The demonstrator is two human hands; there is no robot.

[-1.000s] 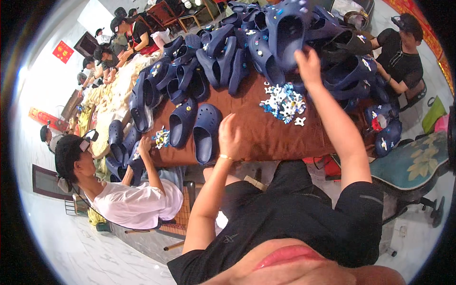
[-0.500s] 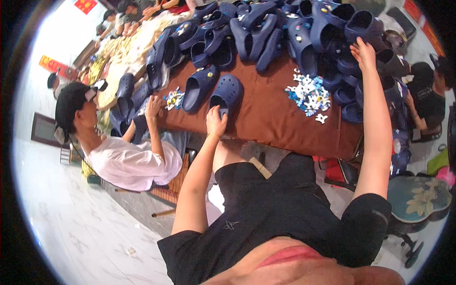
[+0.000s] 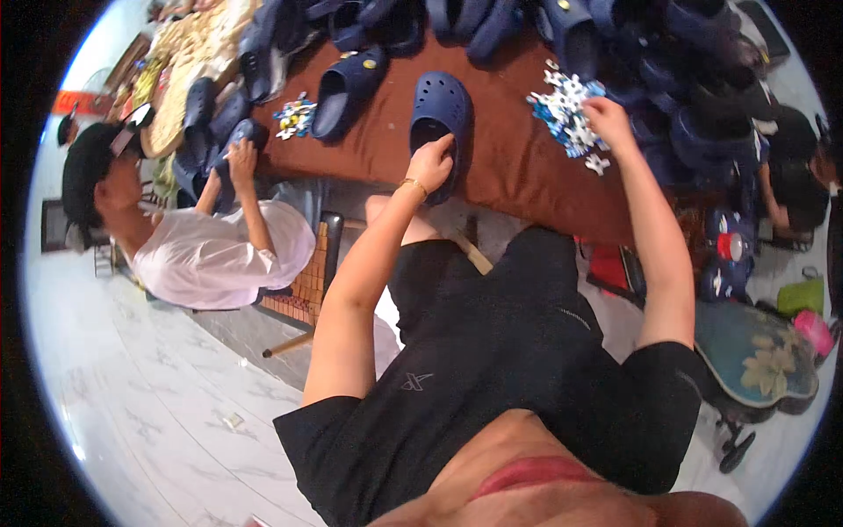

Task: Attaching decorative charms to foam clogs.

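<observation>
Your left hand (image 3: 430, 162) grips the heel rim of a navy foam clog (image 3: 439, 119) lying on the brown counter (image 3: 509, 176). It looks light, soft and bendable, so the thick heel rim is a good hold. Its long axis runs away from you, toe far. Your right hand (image 3: 606, 119) pinches into the pile of small blue-white charms (image 3: 566, 110).

Workshop: navy clogs (image 3: 562, 31) heaped on worktable (image 3: 509, 171), co-workers assembling.

pale marbled floor tiles (image 3: 132, 386), a brown-covered table (image 3: 509, 176), a woven-seat chair (image 3: 307, 281)
</observation>
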